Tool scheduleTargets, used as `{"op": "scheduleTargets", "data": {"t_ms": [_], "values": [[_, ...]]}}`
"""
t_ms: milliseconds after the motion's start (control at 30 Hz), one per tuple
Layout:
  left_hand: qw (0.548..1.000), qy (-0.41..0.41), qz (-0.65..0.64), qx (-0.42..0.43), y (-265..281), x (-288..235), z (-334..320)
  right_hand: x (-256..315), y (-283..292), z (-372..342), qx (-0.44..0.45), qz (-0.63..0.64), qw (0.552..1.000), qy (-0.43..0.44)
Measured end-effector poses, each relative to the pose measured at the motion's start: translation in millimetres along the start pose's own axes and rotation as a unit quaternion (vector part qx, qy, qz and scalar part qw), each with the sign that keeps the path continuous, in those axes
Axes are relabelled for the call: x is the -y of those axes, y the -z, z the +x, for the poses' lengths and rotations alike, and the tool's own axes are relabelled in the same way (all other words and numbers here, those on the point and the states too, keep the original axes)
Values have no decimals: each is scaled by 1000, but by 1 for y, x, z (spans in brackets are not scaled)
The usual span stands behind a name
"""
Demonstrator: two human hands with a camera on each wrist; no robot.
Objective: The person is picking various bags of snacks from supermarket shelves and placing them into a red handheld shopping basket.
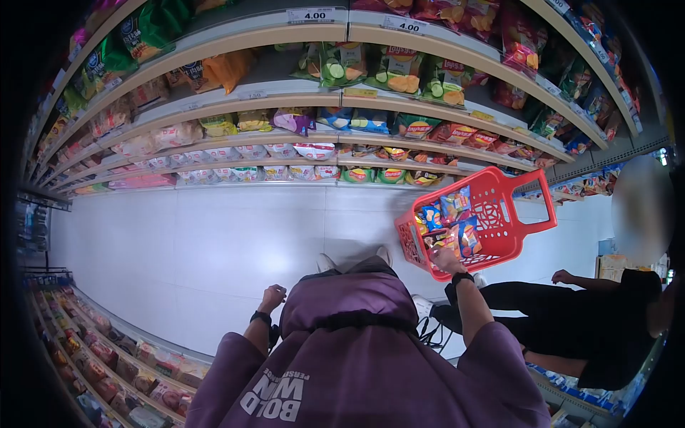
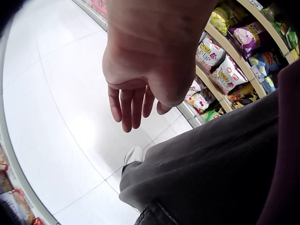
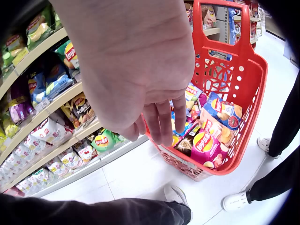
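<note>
My left hand [image 1: 272, 297] hangs beside my body over the floor. In the left wrist view its fingers [image 2: 125, 108] point down, loosely extended, with nothing in them. My right hand [image 1: 446, 261] is at the near end of a red shopping basket [image 3: 260, 93], overlapping its rim in the head view. Its fingers [image 3: 164, 122] hang fairly straight and hold nothing. Several chip bags lie inside the basket, among them a magenta bag [image 3: 206, 147] and a blue bag [image 3: 222, 111]. The basket's long handle [image 1: 535, 228] points away to the right.
Shelves of snack bags [image 1: 399, 68] curve along the front, with price tags on their edges. More stocked shelves [image 1: 121, 349] stand at lower left. A person in black [image 1: 564, 321] is close on my right, beside the basket. White tiled floor [image 1: 250, 228] lies between the shelves.
</note>
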State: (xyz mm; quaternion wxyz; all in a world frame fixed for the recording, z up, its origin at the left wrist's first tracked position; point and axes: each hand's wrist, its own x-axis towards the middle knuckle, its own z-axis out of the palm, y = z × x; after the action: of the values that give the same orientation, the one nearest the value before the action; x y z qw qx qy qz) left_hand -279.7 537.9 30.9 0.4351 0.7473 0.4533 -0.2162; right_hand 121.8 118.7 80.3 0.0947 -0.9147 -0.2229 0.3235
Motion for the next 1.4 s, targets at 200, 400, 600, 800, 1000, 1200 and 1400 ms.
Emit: {"op": "scheduleTargets", "data": {"t_ms": [200,400,600,800,1000,1200,1400], "values": [[1000,8,-18,8,-38,-28,7,-73,47,16,-70,35,996,48],[998,1,-55,42,-73,-83,15,-164,78,22,-88,11,996,-18],[998,-49,-39,32,-103,-133,41,-246,139,-5,-133,-36,985,-107],[996,-71,-58,-4,-137,-172,47,-311,228,-28,-249,-81,945,-198],[996,-26,-81,-32,-157,-176,18,-373,286,-2,-295,-154,904,-268],[996,47,-64,-40,-153,-149,-43,-384,287,35,-242,-134,909,-313],[994,87,-39,-48,-148,-139,-71,-423,289,53,-275,-196,916,-215]]}}
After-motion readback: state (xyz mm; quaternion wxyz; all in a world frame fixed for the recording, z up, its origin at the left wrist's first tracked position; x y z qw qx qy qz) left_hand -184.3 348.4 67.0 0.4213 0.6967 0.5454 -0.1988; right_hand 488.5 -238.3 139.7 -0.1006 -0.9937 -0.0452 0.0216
